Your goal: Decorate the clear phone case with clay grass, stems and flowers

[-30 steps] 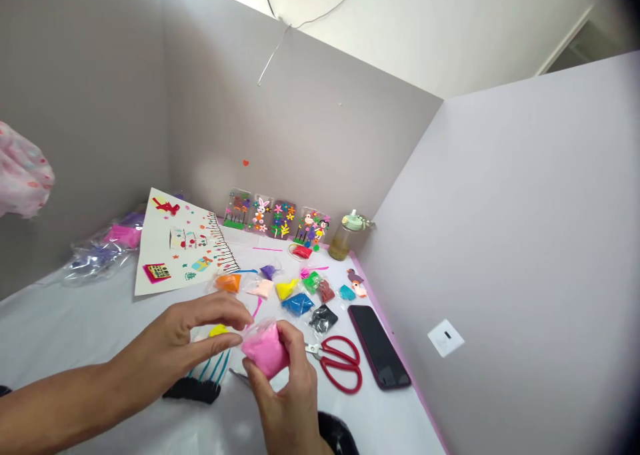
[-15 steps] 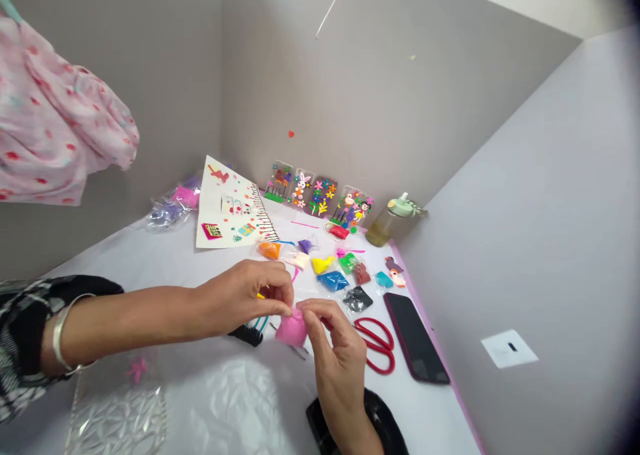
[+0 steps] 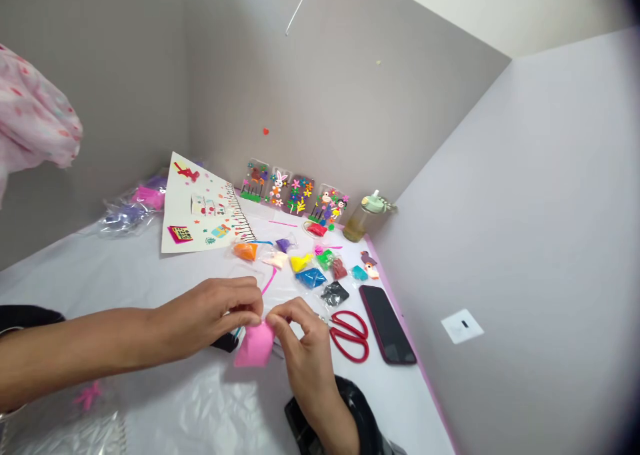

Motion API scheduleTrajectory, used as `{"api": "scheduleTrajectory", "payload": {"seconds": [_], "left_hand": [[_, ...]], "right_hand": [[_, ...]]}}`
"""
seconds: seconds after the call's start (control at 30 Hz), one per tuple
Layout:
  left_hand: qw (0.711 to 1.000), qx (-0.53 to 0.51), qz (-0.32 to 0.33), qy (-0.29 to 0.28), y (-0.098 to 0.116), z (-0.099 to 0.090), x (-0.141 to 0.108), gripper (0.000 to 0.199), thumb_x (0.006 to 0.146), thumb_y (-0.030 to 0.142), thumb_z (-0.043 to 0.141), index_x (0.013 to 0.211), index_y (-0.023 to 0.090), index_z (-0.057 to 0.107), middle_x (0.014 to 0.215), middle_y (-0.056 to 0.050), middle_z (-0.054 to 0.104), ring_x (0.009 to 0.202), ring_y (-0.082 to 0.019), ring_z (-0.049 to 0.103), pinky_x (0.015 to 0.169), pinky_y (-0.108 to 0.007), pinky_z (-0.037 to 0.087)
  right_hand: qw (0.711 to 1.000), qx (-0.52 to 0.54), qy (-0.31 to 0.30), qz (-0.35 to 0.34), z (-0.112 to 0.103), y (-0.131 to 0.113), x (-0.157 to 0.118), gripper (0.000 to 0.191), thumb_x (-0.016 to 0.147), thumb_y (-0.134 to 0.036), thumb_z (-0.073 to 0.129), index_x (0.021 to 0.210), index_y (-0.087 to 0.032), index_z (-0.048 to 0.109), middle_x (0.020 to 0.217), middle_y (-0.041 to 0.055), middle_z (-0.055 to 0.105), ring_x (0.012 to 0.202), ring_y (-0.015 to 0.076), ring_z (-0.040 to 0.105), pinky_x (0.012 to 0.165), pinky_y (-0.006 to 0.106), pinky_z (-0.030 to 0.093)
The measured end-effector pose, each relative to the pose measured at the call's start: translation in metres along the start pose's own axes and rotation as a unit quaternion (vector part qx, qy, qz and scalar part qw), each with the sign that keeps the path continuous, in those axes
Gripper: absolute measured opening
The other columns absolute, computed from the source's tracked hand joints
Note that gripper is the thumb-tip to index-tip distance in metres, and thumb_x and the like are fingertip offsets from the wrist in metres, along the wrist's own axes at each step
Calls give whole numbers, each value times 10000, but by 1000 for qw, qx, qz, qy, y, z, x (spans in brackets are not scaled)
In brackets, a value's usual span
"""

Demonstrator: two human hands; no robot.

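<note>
A small pink packet (image 3: 256,345) hangs from the fingertips of both hands above the table. My left hand (image 3: 231,307) reaches in from the left and pinches its top edge. From the lower right, my right hand (image 3: 300,335) pinches the same edge just beside it, thumb and forefinger together. Red-handled scissors (image 3: 349,336) lie right of my right hand. Beyond the hands are several small bags of coloured clay, among them a blue one (image 3: 311,278), a black one (image 3: 335,293) and an orange one (image 3: 245,251).
A phone (image 3: 387,325) lies near the right table edge, with a bottle (image 3: 364,216) behind it. Decorated clear cases (image 3: 301,195) and a decorated sheet (image 3: 200,208) stand at the back. Clear plastic (image 3: 65,428) lies at the lower left.
The pink packet now hangs lower and shows more of its flat side below the fingers. The view has shifted, so the table things appear further left.
</note>
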State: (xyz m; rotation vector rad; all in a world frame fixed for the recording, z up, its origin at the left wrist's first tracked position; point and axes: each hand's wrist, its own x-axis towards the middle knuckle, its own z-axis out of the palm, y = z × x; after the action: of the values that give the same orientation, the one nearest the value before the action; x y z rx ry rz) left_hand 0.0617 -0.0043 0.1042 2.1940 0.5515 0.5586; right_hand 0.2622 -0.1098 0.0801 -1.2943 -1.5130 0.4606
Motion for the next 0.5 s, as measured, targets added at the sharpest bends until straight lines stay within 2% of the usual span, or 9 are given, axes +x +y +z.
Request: {"api": "scheduleTrajectory", "payload": {"seconds": [0.2, 0.33, 0.5], "left_hand": [[999, -29, -14, -13, 4, -4, 2, 248, 1028, 290, 637, 794, 221, 681, 798, 33, 597, 742, -146, 565, 720, -257, 412], [996, -72, -52, -9, -1, -6, 3, 165, 978, 313, 674, 854, 219, 729, 814, 26, 655, 729, -150, 592, 676, -248, 446], [993, -94, -70, 2, -5, -12, 1, 188, 968, 380, 676, 889, 227, 753, 872, 13, 718, 816, -177, 645, 751, -265, 511]], "right_hand": [[999, -7, -50, 13, -8, 0, 4, 233, 1037, -190, 701, 813, -216, 763, 796, -1, 730, 738, 171, 682, 703, 270, 515], [995, 10, -93, 27, -13, -5, 7, 177, 1045, -210, 707, 899, -216, 807, 876, 17, 764, 795, 177, 699, 752, 272, 542], [994, 38, -85, 57, -11, -9, 10, 179, 1023, -196, 720, 855, -219, 779, 869, 12, 746, 804, 174, 689, 748, 261, 533]]}}
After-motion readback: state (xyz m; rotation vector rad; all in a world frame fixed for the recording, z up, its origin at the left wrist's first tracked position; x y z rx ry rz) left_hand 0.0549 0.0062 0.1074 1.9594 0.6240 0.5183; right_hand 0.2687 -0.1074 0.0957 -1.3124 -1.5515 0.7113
